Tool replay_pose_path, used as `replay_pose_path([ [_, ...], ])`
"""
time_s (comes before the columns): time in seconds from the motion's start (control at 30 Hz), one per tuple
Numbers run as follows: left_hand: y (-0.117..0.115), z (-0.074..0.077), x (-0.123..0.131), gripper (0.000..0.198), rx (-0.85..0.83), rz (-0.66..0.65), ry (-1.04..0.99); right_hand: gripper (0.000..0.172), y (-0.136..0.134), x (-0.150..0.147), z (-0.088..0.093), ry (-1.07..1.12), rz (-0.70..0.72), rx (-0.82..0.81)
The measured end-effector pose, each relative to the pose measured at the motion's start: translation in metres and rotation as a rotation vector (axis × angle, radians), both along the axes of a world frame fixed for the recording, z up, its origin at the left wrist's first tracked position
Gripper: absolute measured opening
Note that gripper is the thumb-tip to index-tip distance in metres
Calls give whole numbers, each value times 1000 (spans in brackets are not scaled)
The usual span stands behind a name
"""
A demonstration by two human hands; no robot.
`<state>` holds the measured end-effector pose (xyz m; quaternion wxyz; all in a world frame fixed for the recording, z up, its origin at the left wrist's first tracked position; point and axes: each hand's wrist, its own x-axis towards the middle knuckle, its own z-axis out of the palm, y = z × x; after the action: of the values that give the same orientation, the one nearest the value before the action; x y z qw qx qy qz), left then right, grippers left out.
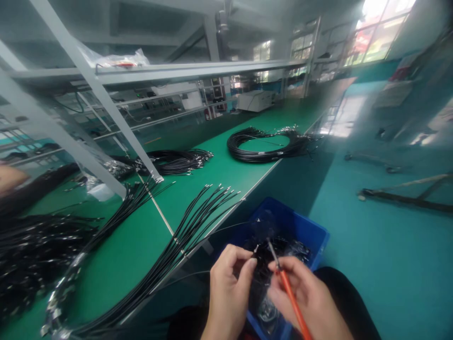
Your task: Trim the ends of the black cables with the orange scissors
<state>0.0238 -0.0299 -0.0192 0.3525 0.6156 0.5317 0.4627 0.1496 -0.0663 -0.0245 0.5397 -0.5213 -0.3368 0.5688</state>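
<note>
My left hand (231, 285) is closed, thumb and forefinger pinching a black cable end (255, 251) with a small silvery tip. Close beside it, my right hand (300, 288) is wrapped round an orange-handled tool (290, 295) with a thin metal shaft. The shaft points up and away, apart from the cable tip; its exact tip shape is blurred. Below both hands stands a blue bin (318, 236) holding dark parts and clear plastic bags. A bundle of black cables (170, 257) lies along the bench edge to the left, its ends fanned out.
On the green bench (208, 177) lie a coiled cable bundle (260, 155), another coil (177, 161) and a dark cable heap (31, 259). Slanted shelf posts (109, 113) rise from it. Part of another person's arm (12, 179) shows at far left. A wheeled stand (399, 196) is on the right.
</note>
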Motion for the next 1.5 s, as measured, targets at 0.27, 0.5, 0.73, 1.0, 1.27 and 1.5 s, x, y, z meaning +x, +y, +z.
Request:
replay_pose_path([
  [0.27,-13,-7,15,13,230,32,179,32,22,-4,13,32,-220,62],
  [0.5,-16,-13,12,14,264,78,285,34,16,-11,-1,133,-250,83],
  [0.73,-17,-13,8,15,294,42,479,33,17,-11,-6,48,-276,92],
  [1.0,-19,-18,13,20,350,118,641,27,15,-11,-17,-446,-310,152],
  [1.27,-15,-7,8,17,198,99,583,18,3,-18,-13,-686,-313,297],
  [1.5,-8,3,1,14,40,-9,223,28,18,0,-10,81,-84,170],
])
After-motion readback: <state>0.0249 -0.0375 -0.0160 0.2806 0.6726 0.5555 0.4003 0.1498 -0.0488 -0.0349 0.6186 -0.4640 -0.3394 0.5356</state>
